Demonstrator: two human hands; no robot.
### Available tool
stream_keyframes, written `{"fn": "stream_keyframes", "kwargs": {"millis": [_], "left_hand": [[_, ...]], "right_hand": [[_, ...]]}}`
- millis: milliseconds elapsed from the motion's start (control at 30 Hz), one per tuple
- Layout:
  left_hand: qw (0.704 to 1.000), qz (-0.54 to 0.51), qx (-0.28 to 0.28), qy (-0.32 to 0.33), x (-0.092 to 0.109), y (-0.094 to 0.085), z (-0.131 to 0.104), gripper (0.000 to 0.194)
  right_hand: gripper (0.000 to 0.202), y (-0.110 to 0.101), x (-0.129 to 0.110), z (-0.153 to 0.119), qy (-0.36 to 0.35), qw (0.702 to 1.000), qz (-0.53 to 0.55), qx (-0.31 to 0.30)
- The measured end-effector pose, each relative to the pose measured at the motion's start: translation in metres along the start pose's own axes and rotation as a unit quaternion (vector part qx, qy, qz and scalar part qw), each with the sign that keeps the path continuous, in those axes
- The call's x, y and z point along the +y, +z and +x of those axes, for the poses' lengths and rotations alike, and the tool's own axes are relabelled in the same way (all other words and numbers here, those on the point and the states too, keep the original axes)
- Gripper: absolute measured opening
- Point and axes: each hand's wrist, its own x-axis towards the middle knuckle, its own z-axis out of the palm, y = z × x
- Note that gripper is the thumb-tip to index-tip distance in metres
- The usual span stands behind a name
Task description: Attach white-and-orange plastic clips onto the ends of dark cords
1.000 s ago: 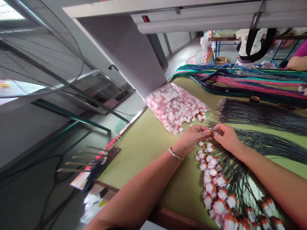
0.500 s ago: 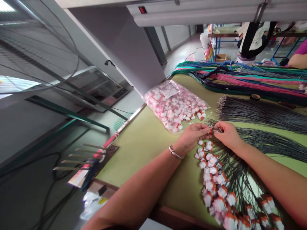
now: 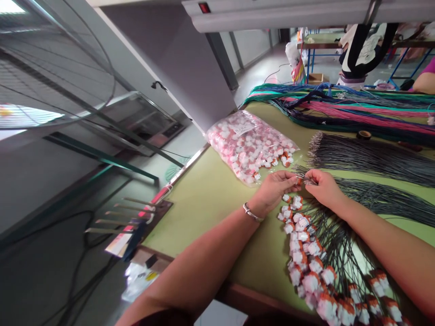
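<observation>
My left hand (image 3: 277,189) pinches a small white-and-orange connector (image 3: 299,181) between thumb and fingers. Close beside it, my right hand (image 3: 321,186) is closed on thin dark wires, whose ends point toward the connector. Whether a wire end sits inside the connector is too small to tell. Below both hands lies a long pile of wired connectors (image 3: 311,283), white and orange, with dark wires fanning out to the right. Just beyond my left hand rests a clear plastic bag (image 3: 246,145) full of loose connectors, some spilling at its opening.
Bundles of dark wires (image 3: 374,158) lie at the right, with a tape roll (image 3: 364,135) behind them. Long coloured cables (image 3: 340,108) cross the table's back. A rack of metal prongs (image 3: 132,217) is on the left edge. Another person's arm (image 3: 424,83) shows far right.
The view has shifted slightly. Both hands stay together at the same spot, still gripping the connector and wires, with only small finger movement.
</observation>
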Motion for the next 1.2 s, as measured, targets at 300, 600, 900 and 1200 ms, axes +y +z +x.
{"fn": "stream_keyframes", "kwargs": {"millis": [300,600,900,1200], "left_hand": [[1.0,0.005,-0.026,-0.014,0.0031,-0.008,0.0014,0.026],[0.999,0.045,-0.021,-0.005,-0.0002,-0.0032,0.0023,0.032],[0.999,0.033,-0.017,-0.006,-0.0016,0.0002,0.0006,0.031],[0.999,0.019,-0.028,-0.012,0.0036,-0.0072,0.001,0.027]], "right_hand": [[0.007,-0.0032,-0.004,0.0012,0.021,1.0,0.015,-0.001],[0.007,0.0005,0.0007,-0.0024,-0.031,0.999,-0.026,0.004],[0.006,0.0008,0.0019,-0.0023,-0.046,0.998,-0.043,0.009],[0.007,-0.0007,-0.0032,-0.0021,-0.017,1.0,-0.018,0.016]]}}
